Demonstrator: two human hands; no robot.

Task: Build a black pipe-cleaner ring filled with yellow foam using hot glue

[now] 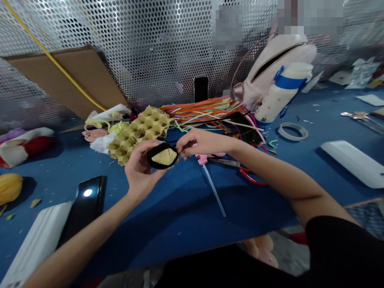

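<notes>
My left hand [139, 168] is closed around a small oval piece with a black fuzzy rim and a pale yellow middle [163, 157]. Its yellow face is turned up toward me, above the blue table. From the right, my right hand [204, 143] pinches at the edge of the black rim; what lies between its fingertips is too small to make out. Partly under that hand is a pink tool [203, 159] with a clear stick [215, 193] pointing toward me. A metal blade [226, 162] and a red loop [252, 176], perhaps scissors, lie beside it.
Behind my hands lie a yellowish egg tray [144, 130] and a heap of coloured pipe cleaners [204, 111]. At right are a tilted bottle [282, 92], a tape roll [293, 131] and a white case [354, 164]. A black phone [87, 200] lies left, near my forearm.
</notes>
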